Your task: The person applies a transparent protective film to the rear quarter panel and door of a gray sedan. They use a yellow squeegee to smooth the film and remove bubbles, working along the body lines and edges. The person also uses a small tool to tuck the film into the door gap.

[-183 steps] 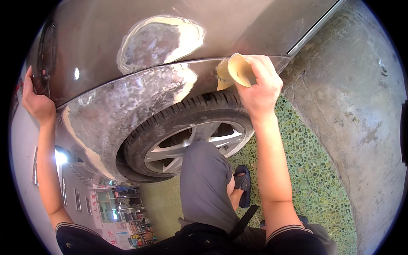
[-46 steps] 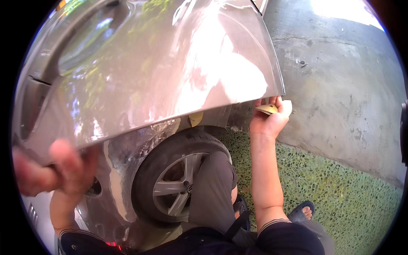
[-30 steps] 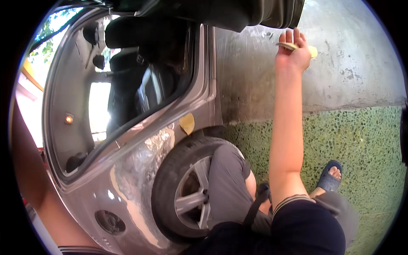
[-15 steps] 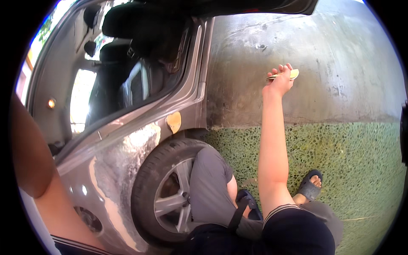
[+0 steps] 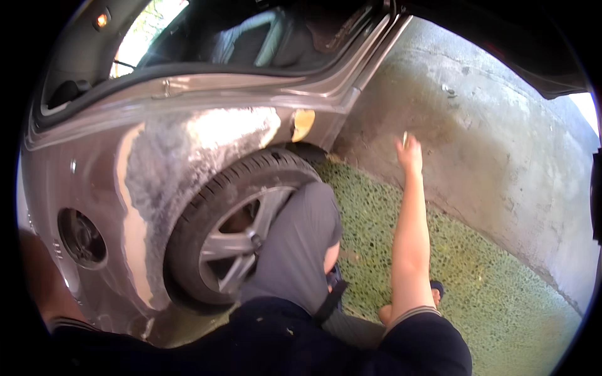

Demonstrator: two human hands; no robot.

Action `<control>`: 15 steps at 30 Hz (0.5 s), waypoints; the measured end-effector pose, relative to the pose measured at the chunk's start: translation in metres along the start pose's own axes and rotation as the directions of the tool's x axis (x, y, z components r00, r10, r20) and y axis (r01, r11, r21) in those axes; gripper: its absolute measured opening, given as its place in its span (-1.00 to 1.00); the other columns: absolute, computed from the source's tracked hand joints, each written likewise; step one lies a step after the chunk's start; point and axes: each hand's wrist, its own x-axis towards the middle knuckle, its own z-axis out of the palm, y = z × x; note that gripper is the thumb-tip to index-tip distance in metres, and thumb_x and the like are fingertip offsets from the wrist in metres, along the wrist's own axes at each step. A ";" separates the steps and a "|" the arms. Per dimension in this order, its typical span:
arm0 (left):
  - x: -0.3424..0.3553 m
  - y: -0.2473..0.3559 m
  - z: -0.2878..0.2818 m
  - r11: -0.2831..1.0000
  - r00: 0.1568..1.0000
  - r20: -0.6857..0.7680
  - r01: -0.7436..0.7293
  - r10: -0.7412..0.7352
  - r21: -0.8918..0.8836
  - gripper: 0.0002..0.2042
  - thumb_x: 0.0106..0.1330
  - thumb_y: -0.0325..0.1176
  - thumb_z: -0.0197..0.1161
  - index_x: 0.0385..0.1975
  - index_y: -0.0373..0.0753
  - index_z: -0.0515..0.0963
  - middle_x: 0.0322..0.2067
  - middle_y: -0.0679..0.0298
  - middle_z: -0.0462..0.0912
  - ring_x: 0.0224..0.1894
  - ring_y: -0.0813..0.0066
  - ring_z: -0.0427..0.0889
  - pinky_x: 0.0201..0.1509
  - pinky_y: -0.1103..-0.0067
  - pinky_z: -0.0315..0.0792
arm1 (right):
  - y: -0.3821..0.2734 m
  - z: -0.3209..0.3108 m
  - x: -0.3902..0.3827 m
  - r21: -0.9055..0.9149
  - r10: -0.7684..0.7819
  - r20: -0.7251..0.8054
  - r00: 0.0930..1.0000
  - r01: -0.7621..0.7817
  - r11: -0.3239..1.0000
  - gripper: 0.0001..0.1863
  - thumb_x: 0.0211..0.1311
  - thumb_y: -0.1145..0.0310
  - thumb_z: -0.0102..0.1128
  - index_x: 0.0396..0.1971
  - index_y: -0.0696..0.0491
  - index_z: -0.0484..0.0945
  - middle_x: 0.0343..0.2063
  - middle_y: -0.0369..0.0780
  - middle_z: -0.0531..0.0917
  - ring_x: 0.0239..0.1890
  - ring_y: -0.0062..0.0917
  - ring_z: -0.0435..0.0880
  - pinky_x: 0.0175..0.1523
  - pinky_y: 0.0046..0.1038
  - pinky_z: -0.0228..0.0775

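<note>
My right hand [image 5: 409, 155] is stretched out over the grey floor, away from the car. Its fingers are closed round a thin, flat, pale-yellow piece [image 5: 405, 136], of which only a narrow edge shows. I cannot make out its kind. My left arm [image 5: 50, 282] runs along the left edge beside the car; its hand is not visible. On the brown car's rear side panel [image 5: 94, 156] is a sanded patch [image 5: 164, 163], grey and whitish with a beige border [image 5: 133, 213]. A small yellow patch [image 5: 303, 125] sits by the wheel arch.
The car's rear wheel [image 5: 232, 244] stands close to my bent knee [image 5: 301, 238]. A round fuel-filler opening [image 5: 82, 238] is at the left. Above are the car window [image 5: 251, 37] and a dark open door [image 5: 501, 44]. Green speckled floor [image 5: 476, 294] meets grey concrete [image 5: 501, 169].
My view has swung toward the car's side panel, so more of the sanded patch and filler opening show. My right hand, still holding the yellow piece, has turned, and the piece shows less.
</note>
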 end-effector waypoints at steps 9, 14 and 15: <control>-0.065 0.015 0.132 0.960 0.961 0.115 0.264 -0.253 -0.096 -0.34 0.52 0.02 0.09 0.47 -0.32 0.38 0.51 -0.02 0.35 0.61 -0.06 0.20 0.65 0.04 -0.01 | -0.043 0.044 -0.098 -0.219 -0.234 0.080 0.969 0.246 0.944 -0.22 0.32 0.04 0.41 0.41 0.13 0.40 0.36 0.05 0.50 0.41 -0.09 0.47 0.42 -0.04 0.38; -0.093 0.015 0.167 0.899 0.953 0.042 0.297 -0.300 -0.322 -0.34 0.54 0.04 0.01 0.44 -0.36 0.40 0.48 -0.15 0.37 0.57 -0.28 0.22 0.62 -0.08 -0.03 | -0.316 -0.001 -0.132 0.483 -0.699 -0.101 0.708 0.649 0.588 -0.46 0.20 0.36 0.52 0.20 0.08 0.66 0.17 -0.07 0.66 0.25 -0.16 0.61 0.35 -0.21 0.47; -0.097 0.011 0.165 0.894 0.961 0.051 0.270 -0.270 -0.358 -0.35 0.55 0.04 -0.01 0.42 -0.37 0.42 0.45 -0.19 0.39 0.54 -0.35 0.24 0.61 -0.11 -0.02 | -0.352 -0.005 -0.141 0.549 -0.737 -0.086 0.670 0.650 0.526 -0.41 0.14 0.33 0.59 0.20 0.08 0.66 0.13 -0.11 0.66 0.20 -0.18 0.61 0.32 -0.21 0.47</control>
